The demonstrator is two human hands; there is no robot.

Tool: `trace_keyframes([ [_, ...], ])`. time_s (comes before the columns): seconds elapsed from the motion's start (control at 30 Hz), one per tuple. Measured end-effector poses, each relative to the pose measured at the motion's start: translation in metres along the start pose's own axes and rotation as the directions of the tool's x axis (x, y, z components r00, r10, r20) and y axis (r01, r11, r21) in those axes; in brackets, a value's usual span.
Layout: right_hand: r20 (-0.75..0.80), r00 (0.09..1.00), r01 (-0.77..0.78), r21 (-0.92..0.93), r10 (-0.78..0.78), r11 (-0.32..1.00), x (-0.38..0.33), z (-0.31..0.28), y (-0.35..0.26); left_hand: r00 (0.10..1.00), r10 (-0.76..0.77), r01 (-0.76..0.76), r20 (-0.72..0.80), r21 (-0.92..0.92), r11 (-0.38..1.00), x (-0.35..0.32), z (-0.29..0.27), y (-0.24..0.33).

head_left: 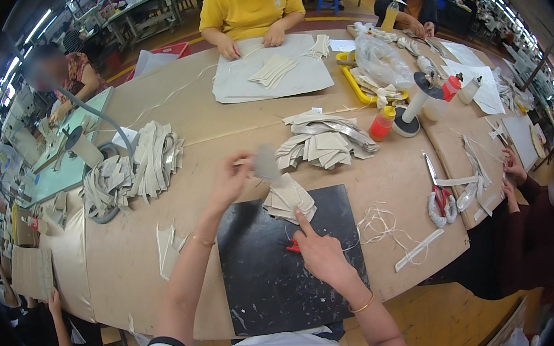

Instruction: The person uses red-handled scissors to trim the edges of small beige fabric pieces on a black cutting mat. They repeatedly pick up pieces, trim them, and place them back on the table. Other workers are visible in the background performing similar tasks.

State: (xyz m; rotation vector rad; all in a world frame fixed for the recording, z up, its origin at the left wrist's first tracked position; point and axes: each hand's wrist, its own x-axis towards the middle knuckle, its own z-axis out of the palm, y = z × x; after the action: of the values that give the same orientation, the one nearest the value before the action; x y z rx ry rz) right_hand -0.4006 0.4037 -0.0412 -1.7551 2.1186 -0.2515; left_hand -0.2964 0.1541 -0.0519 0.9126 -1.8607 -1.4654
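My left hand (235, 177) is raised over the table, its fingers pinching a flat grey piece of material (266, 163) that is blurred by motion. Just right of it, a fanned stack of cream cut pieces (290, 199) lies at the far edge of a black mat (288, 267). The extended index finger of my right hand (323, 256) touches the stack. A small red-handled tool (293, 246) shows under that hand, its other fingers curled round it; most of the tool is hidden.
Beyond the mat lies a heap of cream pieces (326, 144), beside a red bottle with a yellow cap (382, 123). Strip bundles (157, 161) are at left. Scissors (440, 195) and loose cord (382, 226) lie right. Co-workers (252, 10) sit around the table.
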Motion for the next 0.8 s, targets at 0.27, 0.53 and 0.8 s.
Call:
trace_keyframes([
  [0.27,-0.136,0.971,0.238,0.598,-0.195,0.765,-0.026,-0.041,0.021,0.903,0.415,-0.349,0.113,0.756,0.554,-0.157,-0.008,0.0],
  [0.53,-0.881,0.431,0.885,0.371,0.194,-0.28,-0.224,-0.084,0.034,0.903,0.112,-0.378,0.414,0.644,0.666,-0.231,0.033,-0.012],
  [0.8,-0.569,0.789,0.592,0.805,0.234,-0.04,-0.239,-0.11,-0.002,0.824,0.238,-0.36,0.514,0.151,0.921,-0.234,0.062,0.03],
])
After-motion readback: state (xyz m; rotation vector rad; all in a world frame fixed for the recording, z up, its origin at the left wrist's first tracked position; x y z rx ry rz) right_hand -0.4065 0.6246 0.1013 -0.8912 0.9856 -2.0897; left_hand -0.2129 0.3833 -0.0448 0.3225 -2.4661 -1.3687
